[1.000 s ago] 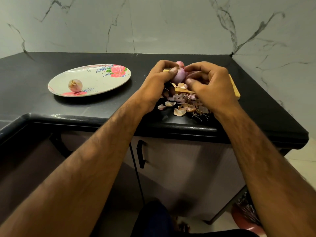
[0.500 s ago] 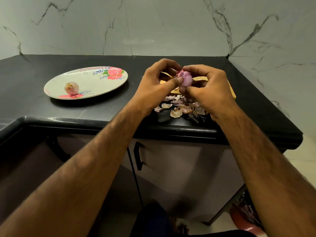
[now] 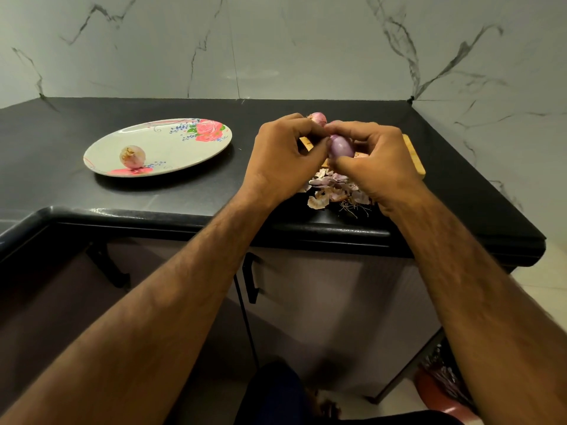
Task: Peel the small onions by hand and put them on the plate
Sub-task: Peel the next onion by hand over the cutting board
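While both forearms reach in from the lower corners of the frame, the grey-veined white marble wall [image 3: 276, 41] fills the upper part. Below it, the glossy black stone worktop [image 3: 184, 194] spans the middle band. Dull mauve cabinet doors with black handles [image 3: 322, 302] occupy the lower centre.

The oval white plate with pink flower print [image 3: 171, 148] lies on the worktop at centre left. A light wooden cutting board [image 3: 414, 157] lies at centre right, largely covered by the hands.

The left hand [image 3: 282, 157] and right hand [image 3: 377, 161] meet above the board, fingers curled. Both pinch the smooth purple small onion [image 3: 340, 147] between them, clear of the worktop.

A heap of dry pinkish onion skins and roots [image 3: 333, 191] lies on the worktop just below the hands. One pale round onion [image 3: 132, 156] rests on the left part of the plate. A reddish unpeeled onion [image 3: 318, 118] shows just above the knuckles.
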